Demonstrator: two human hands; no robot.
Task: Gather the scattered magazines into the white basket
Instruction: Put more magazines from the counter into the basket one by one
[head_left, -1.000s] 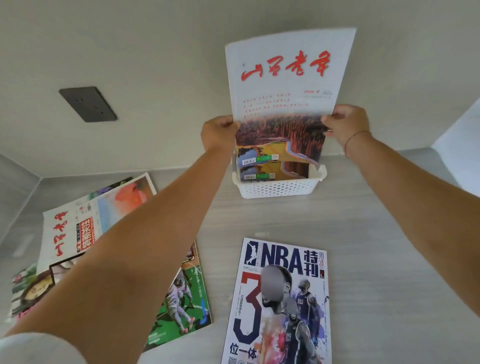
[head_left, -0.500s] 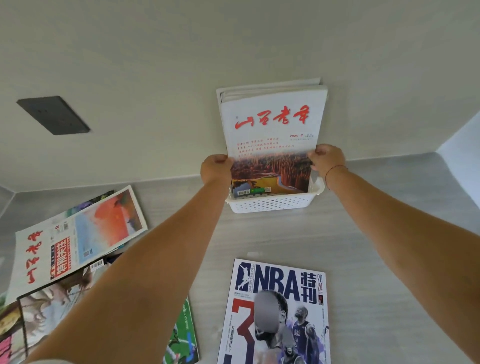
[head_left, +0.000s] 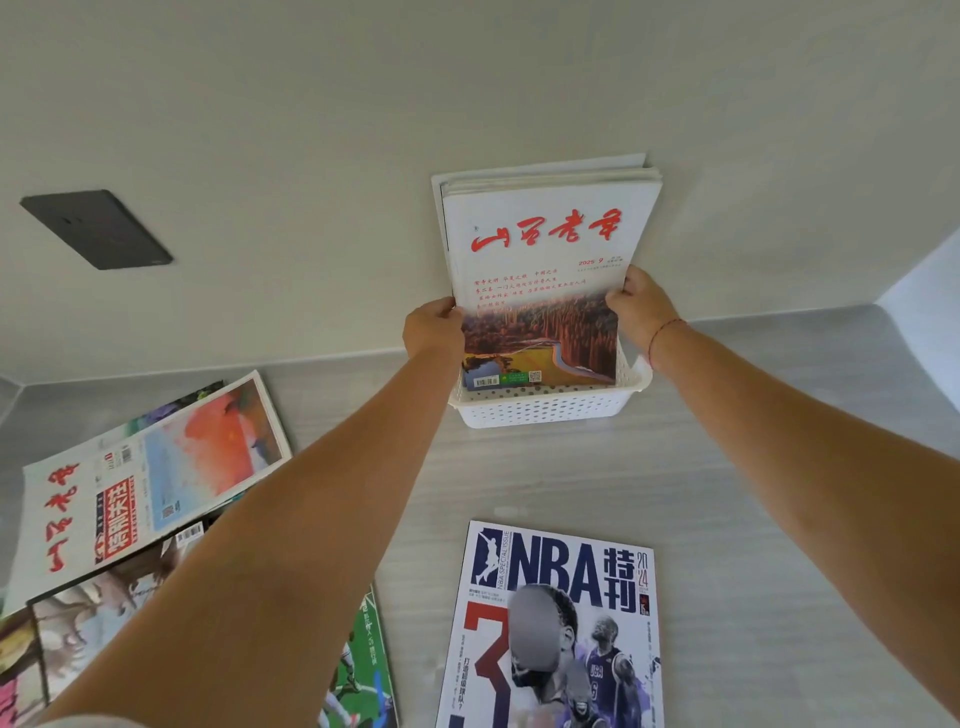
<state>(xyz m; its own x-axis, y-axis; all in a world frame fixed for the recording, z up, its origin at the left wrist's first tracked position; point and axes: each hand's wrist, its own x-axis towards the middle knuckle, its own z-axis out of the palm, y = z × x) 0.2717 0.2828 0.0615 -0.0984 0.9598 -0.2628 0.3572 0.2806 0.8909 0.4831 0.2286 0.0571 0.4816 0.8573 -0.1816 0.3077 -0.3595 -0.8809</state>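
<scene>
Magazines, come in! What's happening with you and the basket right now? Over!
Left hand and right hand grip the red-title magazine standing in the white basket. NBA magazine and left-side pile not yet gathered. Nothing blocking.

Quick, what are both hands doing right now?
Left hand: closed on the left edge of the red-title magazine standing in the white basket.
Right hand: closed on its right edge.

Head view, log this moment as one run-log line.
left hand: grips magazine | right hand: grips magazine | magazine: upright in white basket | NBA magazine: on table
</scene>
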